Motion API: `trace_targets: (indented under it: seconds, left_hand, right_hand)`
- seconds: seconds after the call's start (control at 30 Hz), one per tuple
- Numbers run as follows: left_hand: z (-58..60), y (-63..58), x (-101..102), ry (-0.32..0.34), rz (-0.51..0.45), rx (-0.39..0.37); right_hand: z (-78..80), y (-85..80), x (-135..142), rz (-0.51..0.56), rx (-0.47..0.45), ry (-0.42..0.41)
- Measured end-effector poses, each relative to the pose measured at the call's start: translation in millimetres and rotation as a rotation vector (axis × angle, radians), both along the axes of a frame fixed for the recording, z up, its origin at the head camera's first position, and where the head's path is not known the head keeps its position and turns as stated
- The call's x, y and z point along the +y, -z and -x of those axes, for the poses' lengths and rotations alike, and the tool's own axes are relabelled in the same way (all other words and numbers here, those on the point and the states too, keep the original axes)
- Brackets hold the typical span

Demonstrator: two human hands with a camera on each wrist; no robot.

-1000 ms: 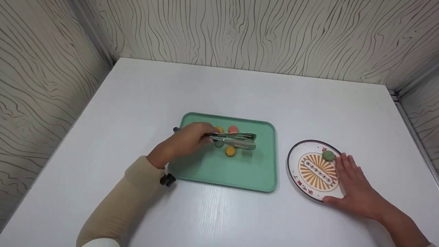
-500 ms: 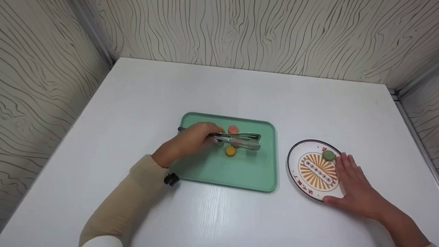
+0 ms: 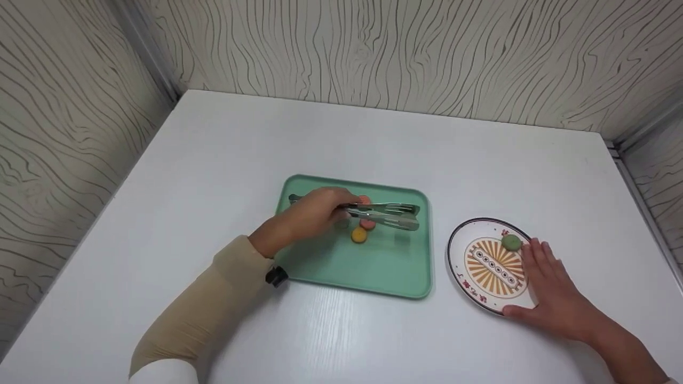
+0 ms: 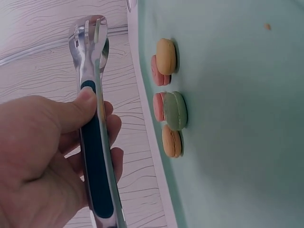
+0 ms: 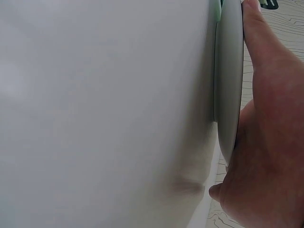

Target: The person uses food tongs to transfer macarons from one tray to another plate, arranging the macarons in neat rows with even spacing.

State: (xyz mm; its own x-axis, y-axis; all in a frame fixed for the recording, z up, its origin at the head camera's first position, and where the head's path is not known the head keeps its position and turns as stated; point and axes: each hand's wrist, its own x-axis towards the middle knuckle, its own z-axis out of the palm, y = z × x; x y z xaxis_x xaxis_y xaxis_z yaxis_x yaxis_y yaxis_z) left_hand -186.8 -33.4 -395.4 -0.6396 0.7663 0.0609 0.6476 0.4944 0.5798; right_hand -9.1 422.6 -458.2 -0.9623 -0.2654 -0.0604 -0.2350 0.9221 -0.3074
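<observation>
Metal tongs (image 3: 387,218) with dark grips are held in my left hand (image 3: 316,214), over the green tray. In the left wrist view the thumb lies along one arm of the tongs (image 4: 97,156) and fingers curl round the other side. I cannot tell whether anything is between the tips. Below them on the tray sit a yellow macaron (image 3: 359,234), a pink macaron (image 3: 367,224) and others partly hidden by the hand. My right hand (image 3: 557,298) rests on the rim of a white plate (image 3: 460,242), fingers straight. A green macaron (image 3: 511,242) lies on that plate near the fingertips.
The green tray (image 3: 347,266) lies mid-table, left of the plate, with a gap of white table (image 3: 341,341) between them. A small crumb (image 4: 267,27) is on the tray. Patterned wall panels (image 3: 373,53) stand behind the table.
My left hand and the tongs have moved right across the tray, the tips now near its right edge. My right hand and the plate have stayed still.
</observation>
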Motion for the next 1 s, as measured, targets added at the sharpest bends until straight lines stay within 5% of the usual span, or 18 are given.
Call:
trace_targets:
  seconds: [0.43,1.0]
  left_hand:
    - [1.0,-12.1,22.4,0.002,0.081,-0.003]
    - [2.5,-8.7,38.8,-0.009,0.075,-0.014]
  right_hand:
    - [1.1,-0.6,-0.4,0.002,-0.021,0.015]
    - [0.6,-0.5,-0.3,-0.005,-0.005,0.005]
